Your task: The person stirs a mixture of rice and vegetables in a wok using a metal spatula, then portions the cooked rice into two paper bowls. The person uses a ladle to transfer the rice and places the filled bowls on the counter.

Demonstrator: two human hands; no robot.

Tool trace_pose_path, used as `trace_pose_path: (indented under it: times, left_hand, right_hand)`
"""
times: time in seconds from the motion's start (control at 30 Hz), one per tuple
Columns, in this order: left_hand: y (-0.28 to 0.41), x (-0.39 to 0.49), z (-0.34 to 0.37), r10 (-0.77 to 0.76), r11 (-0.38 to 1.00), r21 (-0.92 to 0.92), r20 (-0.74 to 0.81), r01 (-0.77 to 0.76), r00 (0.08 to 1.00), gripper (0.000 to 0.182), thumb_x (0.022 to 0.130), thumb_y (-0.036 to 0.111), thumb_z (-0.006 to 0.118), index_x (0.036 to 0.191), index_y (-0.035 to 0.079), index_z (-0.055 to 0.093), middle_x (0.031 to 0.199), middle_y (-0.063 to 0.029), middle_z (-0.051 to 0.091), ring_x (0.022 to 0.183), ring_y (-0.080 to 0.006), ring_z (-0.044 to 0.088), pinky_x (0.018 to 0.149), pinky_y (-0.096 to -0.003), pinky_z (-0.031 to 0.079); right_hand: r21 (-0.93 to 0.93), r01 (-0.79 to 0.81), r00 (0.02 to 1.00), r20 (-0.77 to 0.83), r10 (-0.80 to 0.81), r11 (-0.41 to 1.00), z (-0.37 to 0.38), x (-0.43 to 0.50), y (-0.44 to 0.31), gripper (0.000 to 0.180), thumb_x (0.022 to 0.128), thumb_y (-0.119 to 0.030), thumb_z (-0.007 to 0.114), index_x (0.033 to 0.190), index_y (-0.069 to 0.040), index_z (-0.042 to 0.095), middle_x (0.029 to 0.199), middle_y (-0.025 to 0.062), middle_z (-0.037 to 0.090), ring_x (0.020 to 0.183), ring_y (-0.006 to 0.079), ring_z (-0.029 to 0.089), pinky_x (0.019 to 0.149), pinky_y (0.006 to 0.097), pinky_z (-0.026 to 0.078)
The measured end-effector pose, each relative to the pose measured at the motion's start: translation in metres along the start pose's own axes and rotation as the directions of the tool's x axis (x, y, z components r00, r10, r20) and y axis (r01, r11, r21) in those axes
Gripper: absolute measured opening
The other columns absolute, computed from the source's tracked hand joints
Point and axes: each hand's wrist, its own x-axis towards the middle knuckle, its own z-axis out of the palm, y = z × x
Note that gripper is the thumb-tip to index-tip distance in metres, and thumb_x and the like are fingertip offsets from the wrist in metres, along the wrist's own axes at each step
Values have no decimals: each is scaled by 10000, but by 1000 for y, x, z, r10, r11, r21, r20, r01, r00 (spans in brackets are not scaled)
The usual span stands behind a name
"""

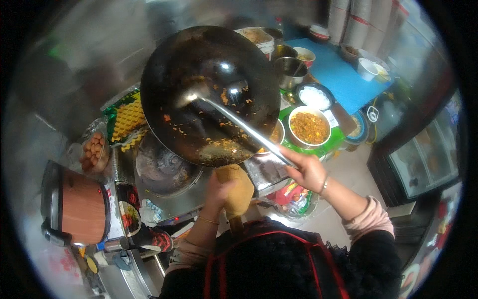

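A large black wok (209, 123) is raised above the stove, tilted, with bits of fried rice stuck to its inside. My left hand (220, 190) grips its handle through a folded tan cloth (237, 187). In my right hand (308, 170) is the shaft of a long metal ladle (250, 130), whose bowl rests in or just over the wok. A white bowl of fried rice (310, 125) stands to the right of the wok. Beside it, the wok's rim partly hides a second bowl of similar food (277, 136).
The round burner (168, 164) lies below the wok's left side. Further left are a basket of eggs (93, 149) and a brown electric cooker (82, 209). Metal pots (291, 73) and a blue mat (332, 82) are at the back right. A bin (295, 202) stands below the counter.
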Motion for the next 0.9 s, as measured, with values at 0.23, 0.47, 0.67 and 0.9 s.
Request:
trace_pose_path:
  times: [0.23, 0.47, 0.67, 0.9]
  left_hand:
    - [3, -7, 0, -58, 985, -161, 5, 58, 998, 447, 703, -7, 634, 1114, 20, 462, 1022, -106, 576, 886, -221, 587, 758, -350, 503]
    - [14, -23, -23, -85, 914, -400, -42, 61, 995, 460, 724, -73, 573, 1153, 11, 431, 1043, -137, 570, 914, -241, 591, 769, -359, 516]
    - [0, -40, -51, -125, 906, -415, -80, 81, 989, 461, 733, -58, 582, 1163, 6, 428, 1060, -144, 558, 928, -252, 587, 789, -365, 515]
    - [-8, -57, -62, -123, 959, -275, -191, 67, 974, 430, 731, -1, 640, 1124, 20, 468, 1035, -95, 572, 912, -196, 578, 781, -318, 498]
  right_hand:
    - [-15, -27, 1000, -16, 26, 1000, -29, -33, 19, 606, 752, -44, 573, 1318, -203, 425, 705, 154, 606, 604, 256, 623, 607, 337, 510]
    - [132, 103, 993, -64, -95, 986, -6, -45, -5, 554, 792, -34, 590, 1313, -152, 442, 749, 98, 639, 566, 137, 613, 583, 271, 500]
    - [288, -61, 946, 323, -37, 956, 34, -43, -20, 554, 831, -79, 583, 1342, -191, 403, 1079, 118, 624, 790, 182, 638, 709, 297, 503]
    - [386, 53, 990, 98, -98, 921, 42, -11, -27, 551, 847, -34, 562, 1354, -136, 373, 1069, 118, 608, 912, 161, 588, 813, 279, 471]
